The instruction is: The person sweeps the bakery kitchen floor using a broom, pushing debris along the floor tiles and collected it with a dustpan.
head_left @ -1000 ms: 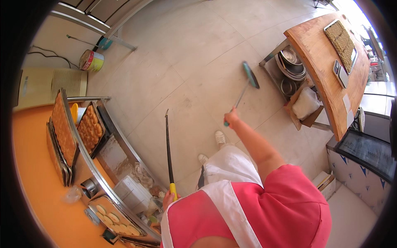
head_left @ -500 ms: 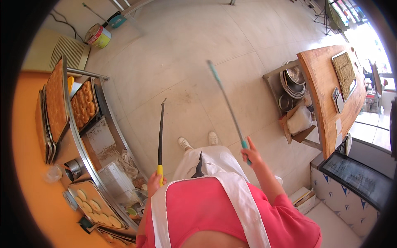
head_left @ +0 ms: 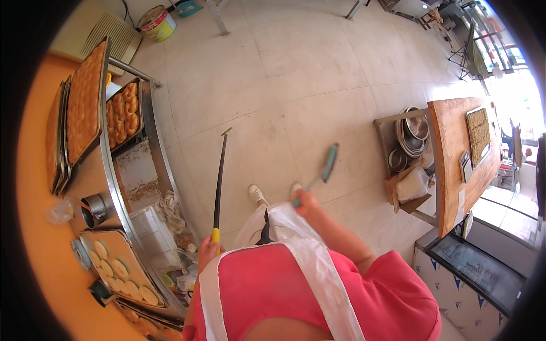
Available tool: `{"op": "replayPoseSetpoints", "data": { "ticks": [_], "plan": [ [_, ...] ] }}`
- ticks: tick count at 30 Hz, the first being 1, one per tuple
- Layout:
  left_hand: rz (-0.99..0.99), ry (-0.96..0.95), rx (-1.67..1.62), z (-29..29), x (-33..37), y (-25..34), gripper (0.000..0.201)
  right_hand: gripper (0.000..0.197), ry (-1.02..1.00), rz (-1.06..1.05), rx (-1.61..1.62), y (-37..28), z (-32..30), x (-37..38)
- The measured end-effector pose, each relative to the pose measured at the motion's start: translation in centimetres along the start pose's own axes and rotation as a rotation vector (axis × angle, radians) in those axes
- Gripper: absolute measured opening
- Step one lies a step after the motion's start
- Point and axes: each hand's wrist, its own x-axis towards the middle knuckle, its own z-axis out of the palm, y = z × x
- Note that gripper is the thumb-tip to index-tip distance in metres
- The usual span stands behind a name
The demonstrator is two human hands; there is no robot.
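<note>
My left hand [head_left: 209, 252] is closed around the yellow grip of a long black rod [head_left: 219, 190], which points forward and ends in a small bent tip. My right hand [head_left: 307, 203], in front of my apron near my right shoe, is closed on the teal grip of a thin grey stick. At the stick's far end is a teal bar-shaped head [head_left: 330, 163], blurred by motion and apart from the black rod. I cannot make out exactly what kind of tool either one is. Both hang over the pale tiled floor [head_left: 244, 85].
On my left, a metal rack holds trays of browned bread [head_left: 85, 108] and a tray of pale dough pieces [head_left: 122, 270]. To the right stands a wooden-topped table [head_left: 452, 148] with metal bowls [head_left: 413, 133] beneath it. A round bucket [head_left: 157, 24] sits at the far left.
My right hand has moved left and forward, toward my body's middle. The teal-headed stick has swung down and nearer. My left hand still holds the black rod. The whole view has shifted slightly.
</note>
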Motion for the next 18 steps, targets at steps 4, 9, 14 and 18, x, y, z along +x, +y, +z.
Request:
{"op": "replayPoseSetpoints", "data": {
  "ticks": [4,9,14,18],
  "plan": [
    [-0.011,0.023,-0.028,-0.5,0.2,-0.2,0.035,0.037,-0.118,0.008,0.042,3.3,8.4,-0.1],
    [-0.047,0.047,-0.072,-0.7,0.6,-0.2,0.034,0.017,-0.390,0.311,0.301,-3.2,9.8,-0.8],
    [-0.077,0.024,-0.175,-1.5,1.1,-0.5,0.034,0.013,-0.340,0.215,0.173,-1.7,2.7,-9.2],
    [-0.056,0.017,-0.235,-2.3,1.2,-0.8,0.035,0.010,-0.230,0.372,0.202,0.9,0.8,-13.6]
  ]
}}
